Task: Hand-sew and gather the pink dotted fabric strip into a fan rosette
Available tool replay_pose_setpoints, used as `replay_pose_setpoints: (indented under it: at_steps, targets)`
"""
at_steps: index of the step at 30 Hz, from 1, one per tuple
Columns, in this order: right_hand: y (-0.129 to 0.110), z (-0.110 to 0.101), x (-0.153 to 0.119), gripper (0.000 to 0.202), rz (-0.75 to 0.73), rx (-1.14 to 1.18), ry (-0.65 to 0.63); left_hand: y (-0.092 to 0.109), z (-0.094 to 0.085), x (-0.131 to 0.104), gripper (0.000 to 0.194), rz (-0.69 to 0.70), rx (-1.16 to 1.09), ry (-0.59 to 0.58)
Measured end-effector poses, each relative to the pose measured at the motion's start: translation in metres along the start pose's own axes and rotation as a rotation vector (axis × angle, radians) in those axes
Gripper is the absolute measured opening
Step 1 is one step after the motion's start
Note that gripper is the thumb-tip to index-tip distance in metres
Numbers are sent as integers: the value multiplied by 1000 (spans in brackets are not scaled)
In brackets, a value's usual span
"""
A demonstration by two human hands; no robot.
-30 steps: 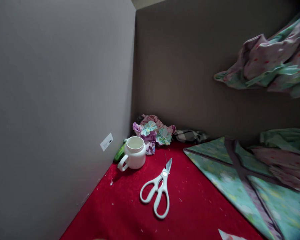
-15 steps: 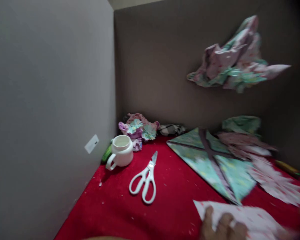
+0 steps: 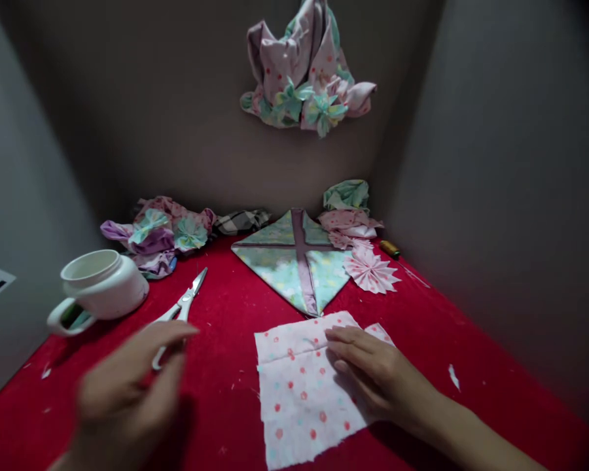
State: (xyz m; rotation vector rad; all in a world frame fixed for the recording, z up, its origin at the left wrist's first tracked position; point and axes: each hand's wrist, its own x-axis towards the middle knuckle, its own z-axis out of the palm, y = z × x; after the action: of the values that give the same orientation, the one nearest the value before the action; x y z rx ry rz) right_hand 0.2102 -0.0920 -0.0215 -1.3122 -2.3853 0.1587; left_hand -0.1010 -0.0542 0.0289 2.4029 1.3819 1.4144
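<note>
A: Where do we have the dotted cloth?

B: Our dotted cloth (image 3: 299,399) lies nearly flat on the red surface (image 3: 216,392), in front of the green diamond-shaped panel (image 3: 275,271). A line, crease or seam, runs across it near its far edge.

A: And our hands?

B: Our right hand (image 3: 373,369) rests on the cloth's right side, fingers stretched out and close together, gripping nothing. Our left hand (image 3: 127,392) is blurred, its fingers half curled, in front of the white scissors (image 3: 189,297). We can't tell whether it touches them.

A: What can we call done?

B: The pink pleated rosette (image 3: 372,269) looks finished, fanned out beside the panel. Two green flowers sit on the bundle (image 3: 287,62) on the back wall, so we'd count those as made.

A: And left?

B: We'd judge this piece is barely begun: its edges are ragged, and we see no pleats or gathers in it. Whether the line across it is stitched, we can't make out.
</note>
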Motion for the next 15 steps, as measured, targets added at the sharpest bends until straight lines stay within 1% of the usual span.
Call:
replay_pose_setpoints:
  at_steps: [1,2,3,5,6,7,8,9,10,11,12,13,14,15]
  targets:
    - [1,3,-2,35,11,-30,-55,13,17,-4,23,170,22,-128]
    - [2,5,-4,41,18,-72,-112,25,34,-8,31,303,59,-272]
    - [3,7,-6,47,20,-115,-164,34,51,-11,38,400,111,-384]
    - [4,9,-10,56,6,-182,-226,46,77,-17,50,449,207,-679]
    - [5,10,-12,58,-2,-207,-228,47,85,-21,53,433,243,-771]
    - [5,10,-14,59,-9,-232,-210,46,91,-25,56,407,271,-844]
    - [6,11,-15,61,-12,-257,-179,44,93,-28,58,389,286,-880]
    - [7,12,-17,63,-17,-282,-140,39,91,-30,59,380,292,-883]
    - [8,14,-19,65,-25,-306,-97,33,87,-30,58,375,297,-853]
    - [10,17,-20,68,-33,-330,-59,26,80,-28,55,359,302,-780]
    - [13,21,-21,70,-58,-353,-22,17,69,-22,51,323,311,-654]
    - [16,25,-22,71,-77,-379,7,6,56,-14,47,241,329,-481]
    - [20,30,-22,72,-109,-402,36,-6,40,-3,43,126,351,-274]
    - [24,34,-22,72,-133,-417,53,-20,22,8,37,-23,367,-12]
